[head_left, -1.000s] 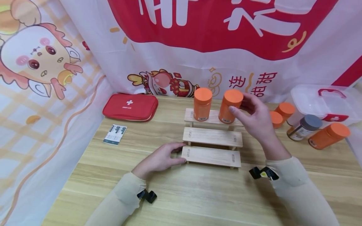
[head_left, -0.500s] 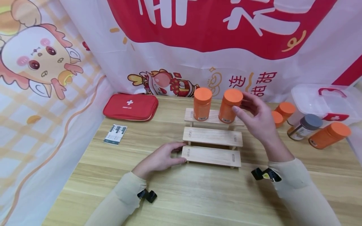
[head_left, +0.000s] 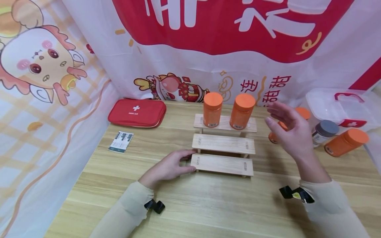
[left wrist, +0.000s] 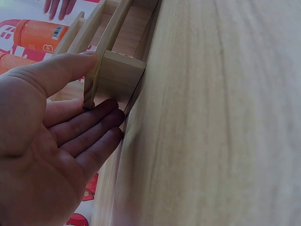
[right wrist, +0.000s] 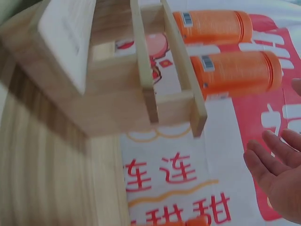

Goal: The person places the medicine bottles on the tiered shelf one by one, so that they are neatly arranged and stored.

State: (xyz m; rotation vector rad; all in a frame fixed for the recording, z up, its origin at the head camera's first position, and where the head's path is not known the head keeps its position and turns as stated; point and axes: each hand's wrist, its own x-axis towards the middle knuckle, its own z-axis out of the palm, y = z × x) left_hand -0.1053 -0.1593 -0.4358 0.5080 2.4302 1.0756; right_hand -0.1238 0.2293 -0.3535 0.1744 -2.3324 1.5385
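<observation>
A three-tier wooden step rack [head_left: 222, 143] stands on the table. At the left end of its lowest step is my left hand [head_left: 168, 166], thumb and index finger pinching the board's end between them in the left wrist view. Two orange bottles stand upright on the top step, the left bottle [head_left: 212, 110] apart from the right bottle [head_left: 241, 112]. Beyond the rack's right side, my right hand [head_left: 293, 134] hovers with its fingers spread loosely and nothing in it. It partly covers two more orange bottles, one of them a bottle [head_left: 274, 138] behind the thumb.
A grey-capped bottle [head_left: 324, 132] and another orange bottle [head_left: 345, 142] stand at the right, in front of a clear plastic box [head_left: 322, 102]. At the left lie a red first-aid pouch [head_left: 137, 112] and a small printed card [head_left: 120, 141]. A printed cloth hangs behind the table.
My right hand has let go of the right bottle on the top step and moved right toward the other bottles. My left hand stays at the rack.
</observation>
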